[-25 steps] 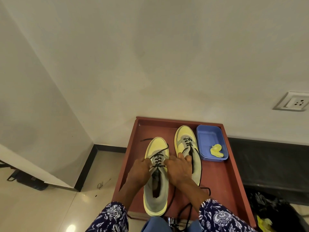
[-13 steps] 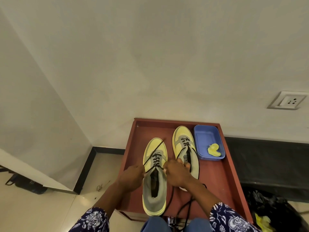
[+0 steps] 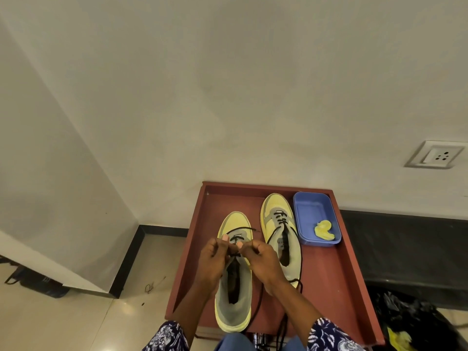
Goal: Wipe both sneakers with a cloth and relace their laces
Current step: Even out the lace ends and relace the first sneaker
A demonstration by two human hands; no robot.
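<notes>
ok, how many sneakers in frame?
2, both on the red tray. Left sneaker sits nearer, with the left hand and right hand at its black lace. Right sneaker sits beside the blue tub.

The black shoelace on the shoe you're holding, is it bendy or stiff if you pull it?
Probably floppy: the black shoelace curves in a loose arc over the toe of the near sneaker. It seems light, since both hands, left and right, pinch it with fingertips only. The other sneaker's lace trails limply over the tray, so it likely snakes rather than rolls.
</notes>
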